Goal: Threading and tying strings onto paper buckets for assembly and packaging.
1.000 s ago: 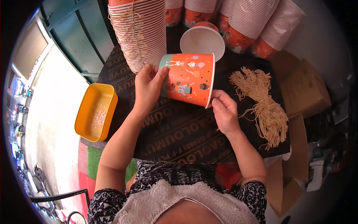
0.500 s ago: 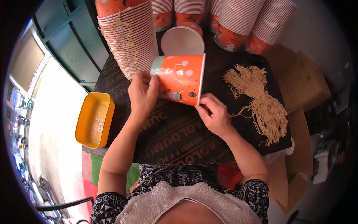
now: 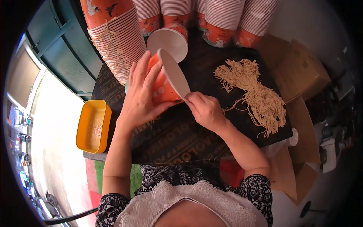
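Note:
My left hand [image 3: 140,96] wraps around the side of an orange paper cup [image 3: 168,81] with a white inside, held tilted on its side over the dark table [image 3: 170,136]. At the cup's lower rim my right hand [image 3: 206,109] pinches the edge with its fingertips. Another orange cup [image 3: 169,39] stands open just behind. Right of my right hand, a bundle of beige strings [image 3: 253,94] lies on the table.
Tall stacks of orange-and-white cups [image 3: 117,41] lie along the table's far edge. A yellow tray [image 3: 92,125] sits at the left edge. Brown cardboard boxes [image 3: 298,72] stand to the right, teal doors [image 3: 56,49] to the left.
The cup has been turned so its open mouth now faces right and up. My right hand moved up from the cup's base side to its rim.

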`<state>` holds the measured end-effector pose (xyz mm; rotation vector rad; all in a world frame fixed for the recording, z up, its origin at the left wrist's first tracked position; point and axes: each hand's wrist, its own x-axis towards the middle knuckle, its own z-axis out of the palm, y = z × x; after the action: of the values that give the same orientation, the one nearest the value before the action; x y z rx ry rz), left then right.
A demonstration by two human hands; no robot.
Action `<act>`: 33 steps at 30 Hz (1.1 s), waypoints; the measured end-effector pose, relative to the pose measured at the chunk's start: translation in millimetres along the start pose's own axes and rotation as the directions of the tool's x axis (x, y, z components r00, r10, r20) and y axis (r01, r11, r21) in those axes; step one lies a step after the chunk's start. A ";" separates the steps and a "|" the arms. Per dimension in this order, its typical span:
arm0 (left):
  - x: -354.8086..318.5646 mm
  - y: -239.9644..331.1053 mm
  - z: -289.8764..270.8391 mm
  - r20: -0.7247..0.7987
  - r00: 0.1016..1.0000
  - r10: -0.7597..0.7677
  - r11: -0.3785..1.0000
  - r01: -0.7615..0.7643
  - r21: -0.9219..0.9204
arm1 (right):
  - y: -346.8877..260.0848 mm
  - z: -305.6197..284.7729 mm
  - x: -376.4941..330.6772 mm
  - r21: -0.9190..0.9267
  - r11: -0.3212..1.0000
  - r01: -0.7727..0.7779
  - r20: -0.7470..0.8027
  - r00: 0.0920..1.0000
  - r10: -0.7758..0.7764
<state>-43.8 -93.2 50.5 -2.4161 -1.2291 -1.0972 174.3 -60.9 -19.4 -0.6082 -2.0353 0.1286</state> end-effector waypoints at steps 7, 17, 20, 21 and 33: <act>-7.4 5.0 19.3 0.152 0.988 -0.027 0.997 0.016 0.077 | 19.1 7.3 -12.2 -0.071 0.996 0.048 0.167 0.985 -0.036; -11.6 -4.4 21.9 0.096 0.995 -0.032 0.999 0.029 0.036 | 41.5 -83.7 -20.5 -0.011 0.920 -0.391 0.230 0.895 0.383; -9.7 -3.9 21.0 0.089 0.996 -0.021 1.000 0.020 0.011 | 30.7 -102.0 -32.1 -0.043 0.922 -0.384 0.275 0.883 0.380; -9.8 -3.7 19.9 0.089 0.996 -0.019 1.000 0.018 0.010 | 28.3 -104.8 -35.0 -0.071 0.937 -0.341 0.289 0.892 0.347; -14.0 -5.5 21.2 0.072 0.997 -0.036 0.999 0.036 -0.001 | 27.3 -83.3 -49.6 -0.246 0.968 -0.053 0.390 0.908 0.149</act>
<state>-42.1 -87.9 25.1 -2.4643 -1.2994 -1.0297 274.2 -73.3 -23.8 -0.8943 -2.4441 0.0853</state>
